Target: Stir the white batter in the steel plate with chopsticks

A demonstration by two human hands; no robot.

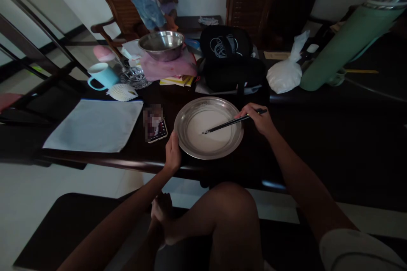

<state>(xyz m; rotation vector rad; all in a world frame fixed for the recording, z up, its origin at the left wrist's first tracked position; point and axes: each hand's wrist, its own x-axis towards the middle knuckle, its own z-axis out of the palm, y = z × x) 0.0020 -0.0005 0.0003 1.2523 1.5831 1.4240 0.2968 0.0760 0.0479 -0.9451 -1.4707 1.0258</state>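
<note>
A wide steel basin (pixel 182 139) stands on the dark table in front of me, with a white, milky mixture (pixel 208 135) in its bottom. My left hand (pixel 173 151) grips the basin's rim at the near left. In my right hand (pixel 258 117), at the basin's right edge, is a pair of dark chopsticks (pixel 227 124). They slant down to the left, and their tips dip into the white mixture. Some pale residue clings near the tips.
Left lie a phone (pixel 158 131) and a pale zip pouch (pixel 95 125). Behind are a blue mug (pixel 103 76), a steel bowl (pixel 162 46), black bags (pixel 230 63), a knotted bag of white powder (pixel 284 77) and a green flask (pixel 346 46). A person (pixel 146 0) is beyond the table.
</note>
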